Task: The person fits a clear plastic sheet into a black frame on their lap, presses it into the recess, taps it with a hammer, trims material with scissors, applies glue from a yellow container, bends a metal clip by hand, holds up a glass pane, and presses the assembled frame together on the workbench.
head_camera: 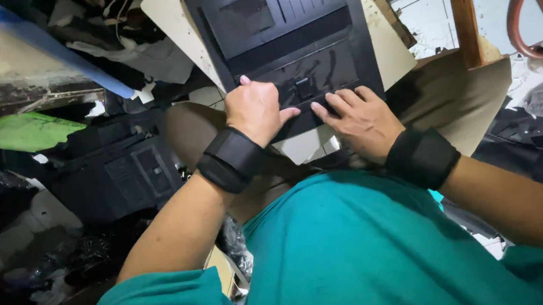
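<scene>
A black plastic panel [286,31] with slots and recessed rectangles rests on my lap, over a beige sheet of card [388,55]. My left hand [255,109] grips the panel's near left edge, fingers curled around it and thumb along the bottom. My right hand [358,121] lies flat on the panel's near right edge, fingers pointing left toward a small latch [305,88]. Both wrists wear black bands. My teal shirt fills the lower part of the view.
A black machine housing [121,173] sits low on the left among dark scraps and plastic bags. A blue strip [55,47] and green sheet [24,130] lie upper left. Red-handled shears [540,14] hang upper right beside a wooden post [463,8].
</scene>
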